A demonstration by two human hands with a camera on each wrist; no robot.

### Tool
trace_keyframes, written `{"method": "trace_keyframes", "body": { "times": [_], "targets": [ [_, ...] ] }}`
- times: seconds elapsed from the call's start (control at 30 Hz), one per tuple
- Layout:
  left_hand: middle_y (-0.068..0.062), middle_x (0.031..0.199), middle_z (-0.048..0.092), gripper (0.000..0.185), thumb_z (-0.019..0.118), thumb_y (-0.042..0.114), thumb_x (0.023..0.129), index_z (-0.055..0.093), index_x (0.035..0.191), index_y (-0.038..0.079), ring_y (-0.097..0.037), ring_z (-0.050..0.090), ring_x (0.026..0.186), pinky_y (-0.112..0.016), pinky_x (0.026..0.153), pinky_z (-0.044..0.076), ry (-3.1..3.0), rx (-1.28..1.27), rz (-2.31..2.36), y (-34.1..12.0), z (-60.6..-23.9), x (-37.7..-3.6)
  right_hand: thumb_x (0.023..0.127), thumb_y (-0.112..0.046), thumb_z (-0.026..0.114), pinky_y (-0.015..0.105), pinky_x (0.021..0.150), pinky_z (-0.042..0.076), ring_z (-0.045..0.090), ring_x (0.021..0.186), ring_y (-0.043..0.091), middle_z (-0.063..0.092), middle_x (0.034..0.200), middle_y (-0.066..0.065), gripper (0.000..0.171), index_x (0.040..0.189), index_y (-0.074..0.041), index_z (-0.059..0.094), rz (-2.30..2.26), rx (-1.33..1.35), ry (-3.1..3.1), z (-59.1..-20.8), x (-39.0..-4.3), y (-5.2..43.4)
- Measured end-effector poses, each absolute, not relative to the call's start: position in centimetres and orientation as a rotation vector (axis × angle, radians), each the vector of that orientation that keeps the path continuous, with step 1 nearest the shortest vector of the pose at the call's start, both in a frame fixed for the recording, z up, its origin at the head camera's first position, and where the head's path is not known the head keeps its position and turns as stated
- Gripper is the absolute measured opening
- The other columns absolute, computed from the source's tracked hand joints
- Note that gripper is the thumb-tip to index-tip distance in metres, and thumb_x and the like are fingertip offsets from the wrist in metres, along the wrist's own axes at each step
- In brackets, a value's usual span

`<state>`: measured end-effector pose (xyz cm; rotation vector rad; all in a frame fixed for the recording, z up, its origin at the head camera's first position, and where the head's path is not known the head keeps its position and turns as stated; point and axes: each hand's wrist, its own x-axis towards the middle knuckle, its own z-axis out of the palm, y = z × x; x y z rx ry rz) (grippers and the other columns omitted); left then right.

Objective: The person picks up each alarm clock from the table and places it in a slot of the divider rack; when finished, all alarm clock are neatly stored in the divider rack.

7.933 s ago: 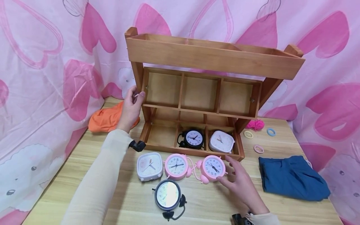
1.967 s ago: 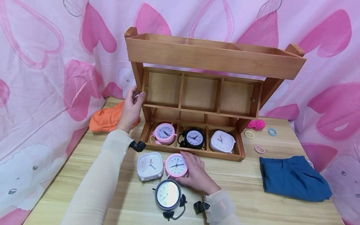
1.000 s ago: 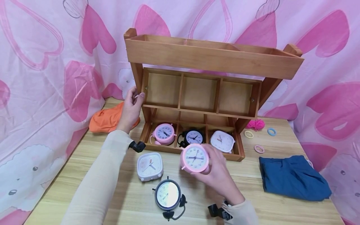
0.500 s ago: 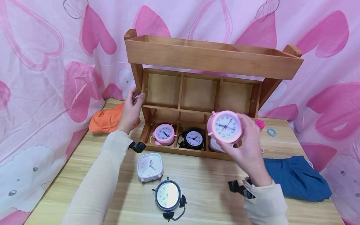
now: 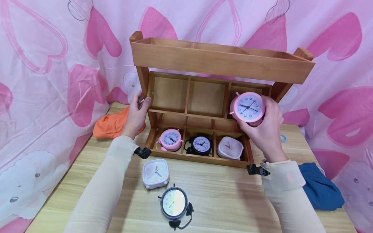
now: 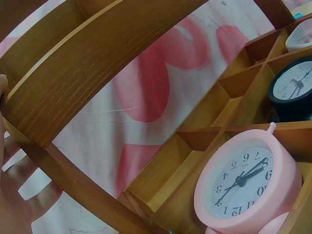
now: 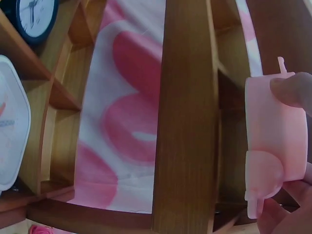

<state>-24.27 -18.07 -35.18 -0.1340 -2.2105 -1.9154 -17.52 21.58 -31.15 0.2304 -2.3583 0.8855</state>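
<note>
Just lifted a pink clock (image 5: 248, 107) from lower centre to centre-right, gripping it in the right hand (image 5: 267, 127) and the rack (image 5: 218, 60) in the left hand (image 5: 136, 114), leaving a white clock (image 5: 155, 173) and black clock (image 5: 174, 202) on the tabletop (image 5: 218, 194).

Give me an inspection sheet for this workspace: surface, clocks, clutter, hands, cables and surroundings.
Surface: light wood-grain table.
Clocks: raised pink alarm clock at the wooden rack's middle-tier right compartment; pink, black and white clocks along the bottom tier; white clock and black twin-bell clock on the table.
Clutter: orange cloth, blue cloth, blue ring, pink yarn.
Hands: right hand grips the raised clock; left hand holds the rack's left side.
Cables: nothing seen.
Surroundings: pink heart-print fabric.
</note>
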Motion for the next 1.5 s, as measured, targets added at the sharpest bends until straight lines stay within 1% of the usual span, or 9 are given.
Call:
{"method": "trace_keyframes", "body": {
  "times": [0.13, 0.37, 0.57, 0.77, 0.93, 1.07, 1.17, 1.3, 1.5],
  "targets": [
    [-0.007, 0.152, 0.043, 0.055, 0.051, 0.037, 0.102, 0.032, 0.150, 0.018, -0.023, 0.043, 0.140, -0.040, 0.118, 0.034, -2.199, -0.142, -1.902, -18.4, -36.4, -25.1, 0.071, -0.031, 0.086, 0.054, 0.104, 0.026, 0.038, 0.129, 0.033, 0.048, 0.139, 0.017, 0.089, 0.144, -0.008, 0.040, 0.841, 0.252, -2.335, -31.1, -18.9, 21.8],
    [-0.016, 0.153, 0.039, 0.055, 0.049, 0.029, 0.104, 0.030, 0.151, 0.008, -0.030, 0.041, 0.141, -0.043, 0.119, 0.033, -2.212, -0.160, -1.922, -17.8, -34.4, -23.3, 0.072, -0.033, 0.085, 0.054, 0.109, 0.029, 0.042, 0.127, 0.035, 0.050, 0.135, 0.019, 0.085, 0.141, -0.005, 0.042, 0.800, 0.239, -2.326, -31.4, -20.4, 21.7],
    [-0.017, 0.152, 0.041, 0.054, 0.049, 0.029, 0.104, 0.030, 0.150, 0.008, -0.029, 0.041, 0.141, -0.042, 0.119, 0.033, -2.229, -0.145, -1.902, -17.6, -34.4, -23.3, 0.074, -0.032, 0.084, 0.055, 0.111, 0.029, 0.040, 0.129, 0.038, 0.048, 0.136, 0.022, 0.084, 0.140, -0.003, 0.041, 0.751, 0.222, -2.349, -32.2, -21.1, 21.5],
    [-0.014, 0.152, 0.042, 0.055, 0.050, 0.032, 0.103, 0.031, 0.151, 0.012, -0.027, 0.041, 0.141, -0.041, 0.119, 0.033, -2.203, -0.141, -1.913, -18.2, -36.2, -24.8, 0.077, -0.035, 0.081, 0.054, 0.114, 0.027, 0.037, 0.132, 0.038, 0.046, 0.138, 0.023, 0.084, 0.142, -0.002, 0.039, 0.741, 0.166, -2.339, -32.1, -21.4, 21.0],
    [-0.010, 0.151, 0.043, 0.056, 0.052, 0.036, 0.102, 0.032, 0.151, 0.015, -0.024, 0.043, 0.140, -0.039, 0.119, 0.033, -2.192, -0.146, -1.899, -18.3, -36.9, -25.3, 0.078, -0.040, 0.079, 0.052, 0.113, 0.022, 0.036, 0.132, 0.038, 0.045, 0.139, 0.023, 0.084, 0.142, -0.003, 0.039, 0.721, 0.098, -2.330, -32.1, -21.5, 20.5],
    [-0.010, 0.151, 0.043, 0.056, 0.052, 0.035, 0.102, 0.032, 0.151, 0.015, -0.024, 0.043, 0.140, -0.039, 0.119, 0.033, -2.187, -0.152, -1.909, -18.2, -36.7, -25.3, 0.078, -0.044, 0.078, 0.052, 0.111, 0.018, 0.035, 0.132, 0.037, 0.044, 0.141, 0.022, 0.084, 0.142, -0.005, 0.039, 0.719, 0.039, -2.329, -32.0, -21.5, 20.2],
    [-0.014, 0.152, 0.042, 0.055, 0.050, 0.032, 0.103, 0.031, 0.151, 0.012, -0.027, 0.042, 0.140, -0.041, 0.119, 0.033, -2.189, -0.158, -1.921, -18.0, -35.9, -24.6, 0.078, -0.043, 0.078, 0.052, 0.111, 0.018, 0.035, 0.133, 0.036, 0.043, 0.142, 0.022, 0.084, 0.143, -0.006, 0.039, 0.727, 0.025, -2.331, -31.9, -21.4, 20.1],
    [-0.017, 0.152, 0.041, 0.054, 0.049, 0.028, 0.104, 0.030, 0.151, 0.008, -0.029, 0.041, 0.140, -0.042, 0.119, 0.033, -2.210, -0.158, -1.908, -17.7, -34.6, -23.6, 0.078, -0.043, 0.078, 0.053, 0.110, 0.019, 0.036, 0.132, 0.036, 0.044, 0.140, 0.022, 0.084, 0.142, -0.005, 0.039, 0.729, 0.020, -2.331, -31.9, -21.3, 20.0],
    [-0.016, 0.151, 0.041, 0.054, 0.049, 0.027, 0.104, 0.030, 0.151, 0.007, -0.028, 0.042, 0.140, -0.040, 0.119, 0.033, -2.216, -0.147, -1.906, -17.6, -34.2, -23.3, 0.078, -0.053, 0.074, 0.056, 0.109, 0.020, 0.032, 0.130, 0.039, 0.044, 0.139, 0.021, 0.086, 0.142, -0.007, 0.040, 0.735, -0.083, -2.334, -32.0, -21.3, 19.6]
  ]
}}
